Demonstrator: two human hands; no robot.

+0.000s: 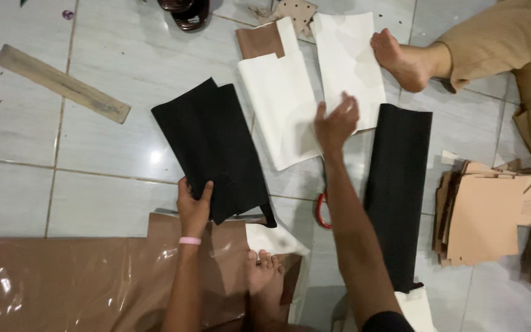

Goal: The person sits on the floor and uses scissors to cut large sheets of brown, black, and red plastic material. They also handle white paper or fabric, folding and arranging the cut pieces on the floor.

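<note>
Black sheet (pixel 213 150) pinched by left hand (pixel 193 206); right hand (pixel 336 123) open over white sheet (pixel 281 110).
Head view: black sheet's long axis runs up-left to down-right, lying ahead of the left hand, which grips its near edge; right hand, fingers spread, holds nothing, white sheet right under it, second black strip (pixel 399 190) just to its right. Surface: grey floor tiles (pixel 26 184), brown glossy material (pixel 62 276) nearest, cardboard stack (pixel 493 212) far right, another person's bare foot (pixel 401 58) on white pieces.

Wooden slat (pixel 62 83) upper left, cardboard stack (pixel 493 215) right, dark shoe (pixel 188 12) at top, brown sheet (pixel 62 276) bottom left.
</note>
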